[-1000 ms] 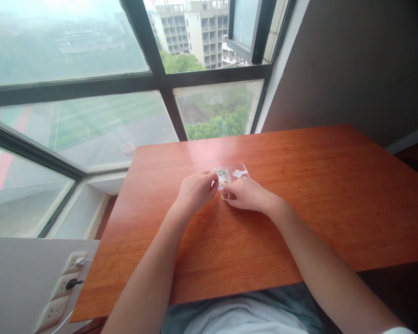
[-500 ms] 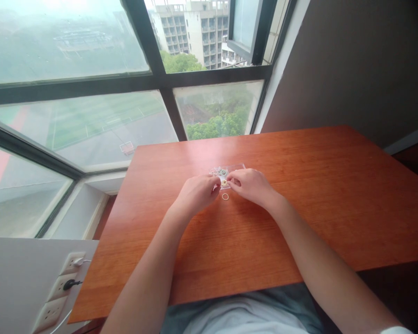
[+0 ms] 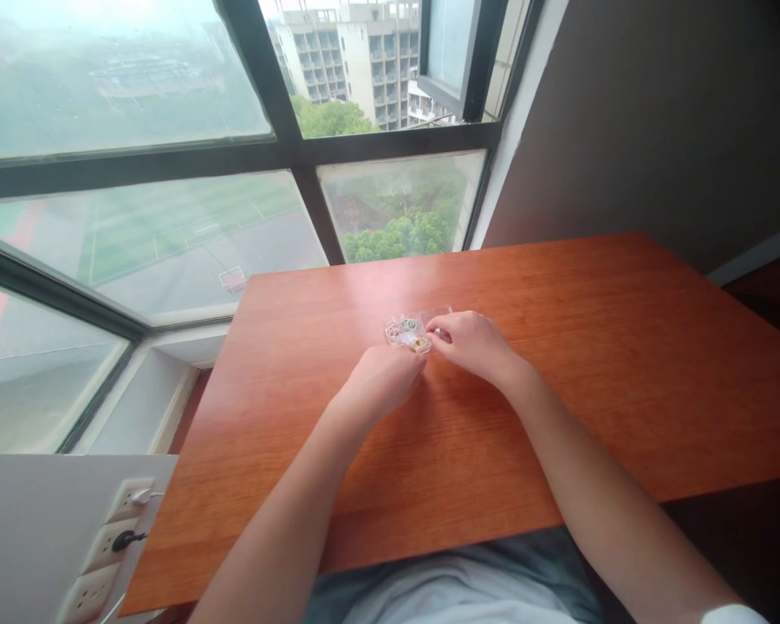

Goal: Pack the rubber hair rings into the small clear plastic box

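Observation:
A small clear plastic box [image 3: 406, 339] with compartments rests on the table. Small rings lie inside: a reddish-brown group [image 3: 393, 330], a greenish-grey group [image 3: 410, 325] and yellowish rings [image 3: 420, 344] in the front compartment. My left hand [image 3: 388, 378] is at the box's near side, fingers curled down and together; its fingertips and whatever they hold are hidden. At the right edge of the box, my right hand [image 3: 471, 338] has its thumb and fingers closed in a pinch on the box.
The reddish-brown wooden table [image 3: 266, 416] reaches the window frame [image 3: 302, 156] at the back. A grey wall [image 3: 624, 121] rises to the right. Wall sockets [image 3: 100, 546] with plugged-in cables are at the lower left.
My left hand has moved right and toward me, over where a single pale ring lay in front of the box; that ring is now out of sight. My right hand has barely moved.

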